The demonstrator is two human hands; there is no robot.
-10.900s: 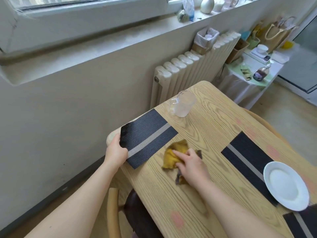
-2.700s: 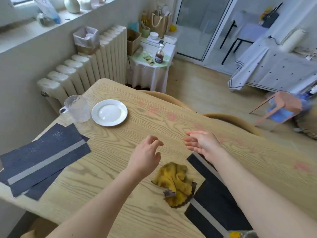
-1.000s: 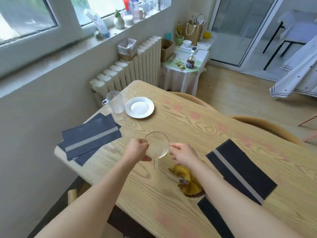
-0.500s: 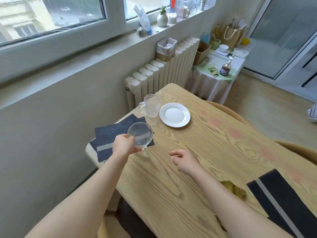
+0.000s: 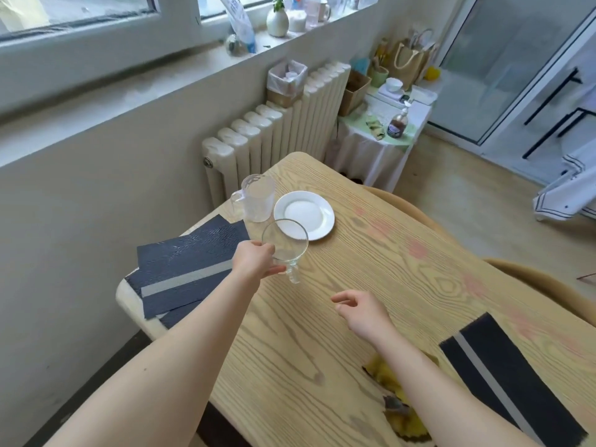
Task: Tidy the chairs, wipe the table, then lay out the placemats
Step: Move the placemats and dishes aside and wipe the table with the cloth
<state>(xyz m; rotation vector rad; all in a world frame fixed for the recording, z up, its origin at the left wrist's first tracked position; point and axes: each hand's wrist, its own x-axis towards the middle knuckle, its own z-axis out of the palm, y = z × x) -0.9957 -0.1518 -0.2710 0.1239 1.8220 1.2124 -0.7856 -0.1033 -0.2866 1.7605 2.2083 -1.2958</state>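
1. The left hand (image 5: 254, 259) curls its fingers round a clear glass mug (image 5: 285, 245) over the pale wooden worktop (image 5: 403, 269).
2. The right hand (image 5: 361, 312) hovers with fingers relaxed, holding nothing.
3. Stacked dark grey-striped placemats (image 5: 190, 269) lie just left of the left fingers; a single dark placemat (image 5: 509, 382) lies right of the right fingers.
4. A crumpled yellow cloth (image 5: 406, 424) lies nearer the person than the right fingers.

Two glass mugs (image 5: 257, 198), one white plate (image 5: 309, 217), one yellow cloth (image 5: 404, 422), one lone placemat (image 5: 509, 382), a corner stack (image 5: 187, 262) of at least two more; two chair backs (image 5: 541, 285).
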